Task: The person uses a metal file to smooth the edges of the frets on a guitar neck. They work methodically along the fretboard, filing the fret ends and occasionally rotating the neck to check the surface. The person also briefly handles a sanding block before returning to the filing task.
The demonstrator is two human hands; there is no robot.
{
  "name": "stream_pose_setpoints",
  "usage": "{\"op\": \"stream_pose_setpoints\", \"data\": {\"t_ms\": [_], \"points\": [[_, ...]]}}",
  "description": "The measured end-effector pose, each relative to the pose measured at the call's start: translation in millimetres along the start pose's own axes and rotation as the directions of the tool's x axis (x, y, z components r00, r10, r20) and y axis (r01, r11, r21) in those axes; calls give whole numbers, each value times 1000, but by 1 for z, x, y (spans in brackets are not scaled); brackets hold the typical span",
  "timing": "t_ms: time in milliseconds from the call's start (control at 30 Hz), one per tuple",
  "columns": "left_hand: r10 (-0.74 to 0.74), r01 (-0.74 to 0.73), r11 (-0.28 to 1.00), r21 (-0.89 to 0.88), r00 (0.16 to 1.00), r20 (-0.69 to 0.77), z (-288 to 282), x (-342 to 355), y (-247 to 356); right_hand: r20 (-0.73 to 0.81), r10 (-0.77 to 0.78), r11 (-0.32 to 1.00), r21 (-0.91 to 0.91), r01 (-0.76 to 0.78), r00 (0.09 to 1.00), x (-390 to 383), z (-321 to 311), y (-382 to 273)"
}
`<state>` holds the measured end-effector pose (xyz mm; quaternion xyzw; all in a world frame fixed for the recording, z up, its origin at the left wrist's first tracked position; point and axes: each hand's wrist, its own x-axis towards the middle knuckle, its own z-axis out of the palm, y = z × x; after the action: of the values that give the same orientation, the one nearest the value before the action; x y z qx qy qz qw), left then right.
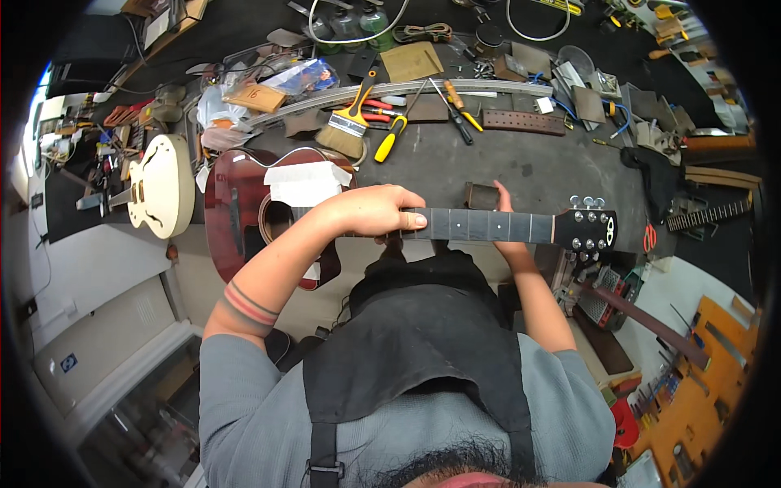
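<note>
While the left hand [376, 210] curls over the neck [476, 225] of a dark red acoustic guitar [230, 183], with one digit pressed flat on the fretboard and others dropping out of sight around the edges, the right hand [503, 198] comes from below farther along the neck. Most of that right hand is hidden behind the wood; a digit points up past the far edge, and I cannot tell whether the rest close around the neck. The guitar lies face up across the near side of a dark workbench [561, 167], its body to the person's left and its black headstock [592, 229] to the right. A white sheet [307, 183] covers part of the top beside the sound hole. Just beyond the neck, near the right hand's raised digit, sits a small brown block [482, 196]. Behind the guitar body lies a wide paintbrush [342, 134], with a yellow-handled tool [390, 141] next to it and a reddish-brown bar with rows of holes [523, 122] farther right. A cream guitar body [161, 187] stands at the left, well apart from both hands, and red-handled scissors [649, 238] show to the right of the headstock.
</note>
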<state>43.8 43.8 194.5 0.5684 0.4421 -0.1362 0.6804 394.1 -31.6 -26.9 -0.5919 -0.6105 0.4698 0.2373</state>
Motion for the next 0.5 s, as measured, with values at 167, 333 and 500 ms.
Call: {"op": "stream_pose_setpoints", "data": {"t_ms": [167, 333, 500], "points": [[-26, 25, 1000, -15, 997, -71, 1, 24, -11, 72, -41, 999, 16, 40, 997, 24, -4, 11], [-36, 35, 999, -19, 995, -91, -2, 47, -24, 100, -105, 979, -162, 120, 989, 26, -18, 18], [-62, 64, 998, 12, 992, -111, 1, 74, -20, 106, -160, 975, -141, 174, 981, 29, -28, 52]]}}
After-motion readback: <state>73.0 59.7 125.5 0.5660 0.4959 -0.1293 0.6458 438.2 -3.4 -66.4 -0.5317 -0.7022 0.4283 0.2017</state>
